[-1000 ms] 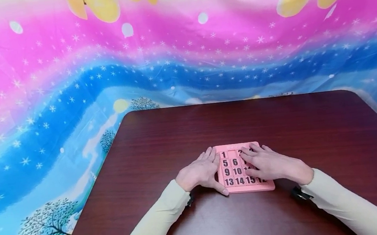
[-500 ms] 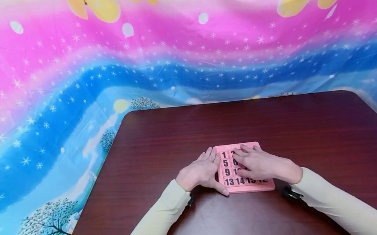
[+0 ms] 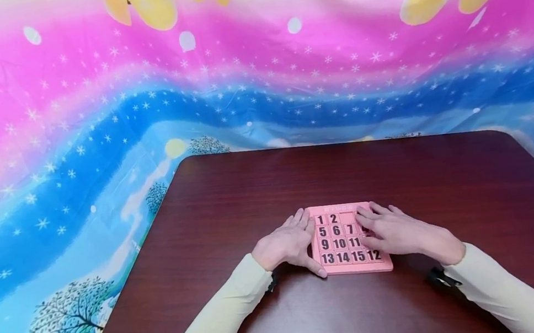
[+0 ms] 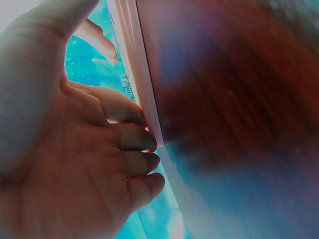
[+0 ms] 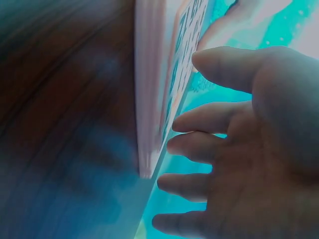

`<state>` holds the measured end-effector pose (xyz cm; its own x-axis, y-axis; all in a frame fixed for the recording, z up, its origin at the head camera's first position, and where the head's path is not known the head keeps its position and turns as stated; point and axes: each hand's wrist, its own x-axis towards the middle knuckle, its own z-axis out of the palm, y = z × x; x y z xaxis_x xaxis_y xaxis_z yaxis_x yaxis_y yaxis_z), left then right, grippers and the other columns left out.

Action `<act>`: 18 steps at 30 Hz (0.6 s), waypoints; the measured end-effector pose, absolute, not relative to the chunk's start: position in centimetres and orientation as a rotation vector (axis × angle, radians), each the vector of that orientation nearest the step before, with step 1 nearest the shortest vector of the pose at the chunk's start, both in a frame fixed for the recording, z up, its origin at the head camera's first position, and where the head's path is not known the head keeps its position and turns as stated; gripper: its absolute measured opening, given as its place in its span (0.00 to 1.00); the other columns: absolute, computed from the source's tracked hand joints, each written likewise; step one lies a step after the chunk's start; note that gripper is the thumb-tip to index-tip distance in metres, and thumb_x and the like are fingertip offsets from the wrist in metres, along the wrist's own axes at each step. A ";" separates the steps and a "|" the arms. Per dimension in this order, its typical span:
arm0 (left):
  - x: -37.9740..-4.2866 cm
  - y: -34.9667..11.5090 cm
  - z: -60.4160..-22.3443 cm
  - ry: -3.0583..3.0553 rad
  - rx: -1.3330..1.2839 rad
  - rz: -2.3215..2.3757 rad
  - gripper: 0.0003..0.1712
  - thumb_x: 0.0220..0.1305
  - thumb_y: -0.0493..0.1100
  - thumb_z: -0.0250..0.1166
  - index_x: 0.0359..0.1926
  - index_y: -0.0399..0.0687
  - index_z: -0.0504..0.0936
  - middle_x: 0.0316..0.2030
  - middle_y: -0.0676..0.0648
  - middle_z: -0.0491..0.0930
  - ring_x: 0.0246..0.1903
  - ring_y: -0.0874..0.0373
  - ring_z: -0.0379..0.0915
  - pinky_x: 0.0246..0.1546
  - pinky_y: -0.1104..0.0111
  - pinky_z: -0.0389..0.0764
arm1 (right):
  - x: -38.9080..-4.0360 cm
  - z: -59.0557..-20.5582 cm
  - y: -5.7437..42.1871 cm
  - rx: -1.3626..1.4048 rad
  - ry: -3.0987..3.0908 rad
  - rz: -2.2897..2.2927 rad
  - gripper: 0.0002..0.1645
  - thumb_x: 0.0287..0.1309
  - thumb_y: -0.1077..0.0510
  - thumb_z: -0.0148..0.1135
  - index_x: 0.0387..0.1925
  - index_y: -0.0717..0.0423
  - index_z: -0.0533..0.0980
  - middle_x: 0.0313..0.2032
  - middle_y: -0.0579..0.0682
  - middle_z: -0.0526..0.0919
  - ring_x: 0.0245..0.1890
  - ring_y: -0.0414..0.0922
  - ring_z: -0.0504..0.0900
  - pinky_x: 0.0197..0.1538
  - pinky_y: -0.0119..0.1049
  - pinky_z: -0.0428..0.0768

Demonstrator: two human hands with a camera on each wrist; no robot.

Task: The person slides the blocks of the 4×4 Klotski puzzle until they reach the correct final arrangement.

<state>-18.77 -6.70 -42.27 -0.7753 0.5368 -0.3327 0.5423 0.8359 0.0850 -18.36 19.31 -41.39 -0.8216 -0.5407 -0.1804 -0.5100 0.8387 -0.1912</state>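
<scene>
A pink sliding number puzzle point(image 3: 343, 237) lies flat on the table. Its top row reads 1 and 2, followed by a gap in third place. Along its left side rests my left hand point(image 3: 285, 243), fingers extended at the edge and thumb at the near left corner. The left wrist view shows those fingertips point(image 4: 152, 162) right beside the puzzle's side wall point(image 4: 142, 64). My right hand point(image 3: 400, 233) reaches over the right column with extended, spread fingers, hiding the top right tile and partly covering those below. Its thumb point(image 5: 224, 67) overlaps the numbered face in the right wrist view.
The dark reddish-brown table point(image 3: 230, 193) has rounded corners. Behind and left of it hangs a pink and blue cloth point(image 3: 255, 73) with snowflakes and trees. A dark strap piece point(image 3: 443, 278) sits under my right cuff.
My right hand moved left over the puzzle, then back to the right. Tile 2 slid left beside 1, so the gap shifted one place right. My left hand stayed at the edge.
</scene>
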 end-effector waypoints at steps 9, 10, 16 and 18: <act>-18.7 -6.7 -42.4 2.663 0.805 -0.025 0.76 0.40 0.79 0.68 0.77 0.39 0.45 0.78 0.39 0.38 0.78 0.48 0.32 0.79 0.61 0.44 | -18.1 -41.5 21.2 -0.806 2.826 -0.197 0.39 0.64 0.44 0.59 0.70 0.60 0.65 0.71 0.62 0.64 0.72 0.69 0.56 0.65 0.74 0.59; -18.7 -6.6 -42.4 2.664 0.804 -0.025 0.76 0.40 0.79 0.68 0.77 0.39 0.45 0.78 0.39 0.38 0.78 0.48 0.33 0.79 0.61 0.44 | -18.1 -41.5 21.2 -0.814 2.826 -0.195 0.38 0.64 0.44 0.59 0.69 0.60 0.66 0.71 0.63 0.64 0.72 0.69 0.56 0.65 0.74 0.59; -18.7 -6.5 -42.3 2.665 0.811 -0.034 0.76 0.40 0.80 0.68 0.77 0.39 0.45 0.78 0.39 0.39 0.78 0.48 0.33 0.79 0.62 0.44 | -18.0 -41.8 20.8 -0.823 2.819 -0.186 0.38 0.64 0.43 0.59 0.69 0.61 0.67 0.70 0.62 0.65 0.72 0.68 0.57 0.64 0.75 0.60; -18.7 -6.5 -42.3 2.665 0.813 -0.033 0.76 0.40 0.79 0.68 0.77 0.39 0.45 0.78 0.38 0.39 0.78 0.47 0.33 0.79 0.61 0.44 | -18.0 -41.8 20.6 -0.816 2.816 -0.182 0.39 0.64 0.43 0.59 0.69 0.61 0.66 0.71 0.62 0.65 0.72 0.68 0.57 0.64 0.75 0.60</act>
<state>-18.70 -6.50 -42.28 -0.7725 0.5366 -0.3395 0.5447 0.8348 0.0799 -17.97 20.62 -41.83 -0.8264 -0.5399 -0.1601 -0.5147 0.8395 -0.1742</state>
